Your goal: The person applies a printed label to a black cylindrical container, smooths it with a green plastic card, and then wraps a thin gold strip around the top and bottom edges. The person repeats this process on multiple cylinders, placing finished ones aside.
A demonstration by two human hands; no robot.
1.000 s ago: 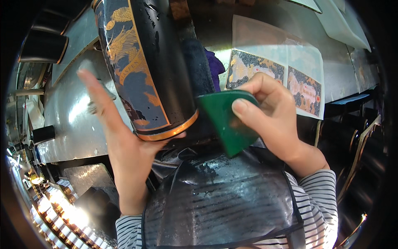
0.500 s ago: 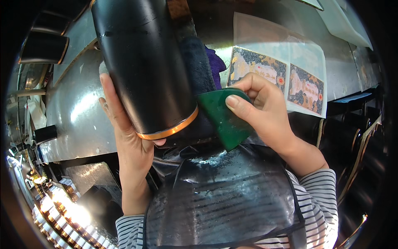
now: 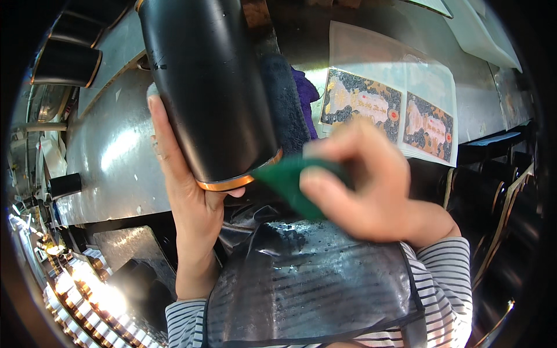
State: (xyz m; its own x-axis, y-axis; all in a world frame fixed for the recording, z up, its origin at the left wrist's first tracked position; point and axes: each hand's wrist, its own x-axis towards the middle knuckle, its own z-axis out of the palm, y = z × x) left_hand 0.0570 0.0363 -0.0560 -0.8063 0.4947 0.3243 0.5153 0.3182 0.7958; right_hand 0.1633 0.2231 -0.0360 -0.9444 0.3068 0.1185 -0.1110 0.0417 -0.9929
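- L sleeve [image 3: 184, 322], 7 o'clock: white w/ thin dark stripes, ends short of wrist
- R sleeve [image 3: 449, 272], 4 o'clock: same stripes, loose, bunched folds
- Apron [image 3: 313, 284], 6 o'clock: dark, shiny, creased, wet-looking spots nr top, faint horiz. lines, blk edging
- Strap [image 3: 413, 334], 5 o'clock: dark, flat, over striped top

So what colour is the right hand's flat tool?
The flat tool is green in the head view.
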